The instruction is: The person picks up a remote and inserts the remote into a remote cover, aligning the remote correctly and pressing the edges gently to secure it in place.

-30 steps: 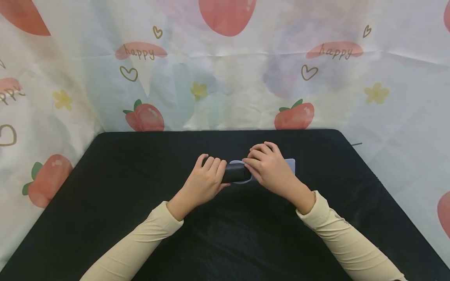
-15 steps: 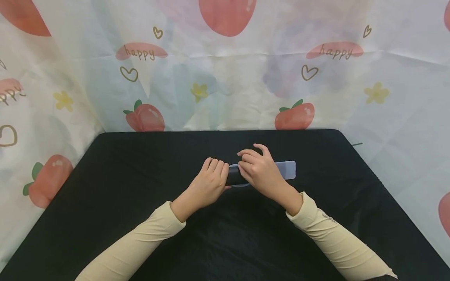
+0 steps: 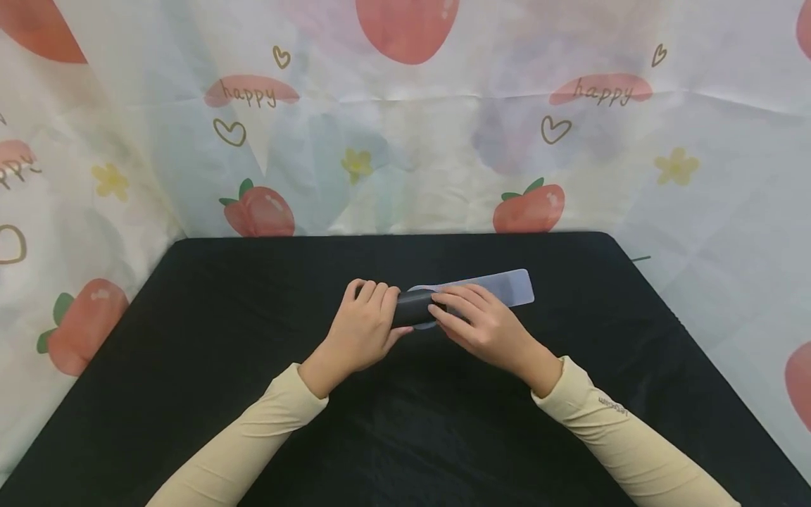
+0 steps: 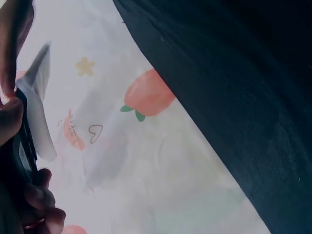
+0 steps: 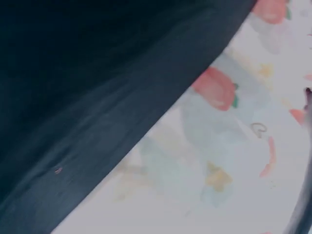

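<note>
My left hand [image 3: 362, 320] grips a black oblong object [image 3: 415, 308] above the black-covered table, its fingers curled over the left end. In the left wrist view, the thumb [image 4: 10, 119] and curled fingertips [image 4: 44, 202] hold the black object's sides. Bent fingers of my right hand [image 3: 488, 327] hold its right end. Behind both lies a pale blue, translucent flat piece [image 3: 516, 287] with a long strip slanting up to the right. Its rounded part [image 4: 40, 124] sits close against the black object; whether they are joined I cannot tell. The right wrist view does not show the right hand clearly.
A black cloth [image 3: 253, 282] covers the table. Behind and beside it hangs a pale curtain [image 3: 405, 141] printed with fruit, hearts and flowers. A dark curved edge [image 5: 302, 204] crosses the right side of the right wrist view.
The pale strip has swung from nearly level to slanting, its right end higher. My right hand moved left, then back right with its raised finger lowered. The left hand shifted slightly left.
</note>
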The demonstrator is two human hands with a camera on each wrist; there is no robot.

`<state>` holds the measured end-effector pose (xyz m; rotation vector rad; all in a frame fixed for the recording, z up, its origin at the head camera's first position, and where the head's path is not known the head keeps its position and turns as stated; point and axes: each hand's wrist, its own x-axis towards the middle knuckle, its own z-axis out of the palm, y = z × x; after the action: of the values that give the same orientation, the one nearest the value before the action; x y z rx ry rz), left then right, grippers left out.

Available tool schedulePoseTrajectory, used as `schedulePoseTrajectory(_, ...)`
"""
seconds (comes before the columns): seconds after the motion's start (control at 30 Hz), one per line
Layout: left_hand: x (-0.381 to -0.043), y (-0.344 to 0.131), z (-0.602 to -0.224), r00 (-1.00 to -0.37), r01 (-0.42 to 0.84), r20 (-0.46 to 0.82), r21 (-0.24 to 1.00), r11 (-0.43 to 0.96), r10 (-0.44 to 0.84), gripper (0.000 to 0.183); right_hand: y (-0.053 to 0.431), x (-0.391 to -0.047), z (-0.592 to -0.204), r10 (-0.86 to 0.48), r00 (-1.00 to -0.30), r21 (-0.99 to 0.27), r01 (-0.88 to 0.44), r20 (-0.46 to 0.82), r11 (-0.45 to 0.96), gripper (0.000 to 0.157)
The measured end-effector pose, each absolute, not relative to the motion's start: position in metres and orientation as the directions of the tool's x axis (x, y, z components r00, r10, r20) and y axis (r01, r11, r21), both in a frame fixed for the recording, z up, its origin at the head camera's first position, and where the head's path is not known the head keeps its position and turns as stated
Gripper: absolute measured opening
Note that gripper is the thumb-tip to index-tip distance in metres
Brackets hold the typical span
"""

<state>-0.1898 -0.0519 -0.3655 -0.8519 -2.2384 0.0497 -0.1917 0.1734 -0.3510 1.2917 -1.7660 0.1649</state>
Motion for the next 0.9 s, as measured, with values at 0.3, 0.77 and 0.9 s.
schedulePoseTrajectory(0.3, -0.187, -0.051, -0.360, -0.507, 0.554, 0.655, -0.251, 0.794, 0.560, 0.051, 0.177, -0.192, -0.359, -0.741, 0.147, 0.585, -0.720, 0.655, 0.374, 0.025)
schedulePoseTrajectory(0.77, -0.179, -0.047, -0.365, -0.537, 0.532, 0.638, -0.251, 0.809, 0.552, 0.050, 0.168, -0.196, -0.365, -0.742, 0.219, 0.593, -0.754, 0.634, 0.284, 0.029)
schedulePoseTrajectory(0.9, -0.179, -0.045, -0.366, -0.538, 0.538, 0.632, -0.252, 0.805, 0.558, 0.050, 0.166, -0.196, -0.366, -0.738, 0.250, 0.599, -0.761, 0.626, 0.250, 0.028)
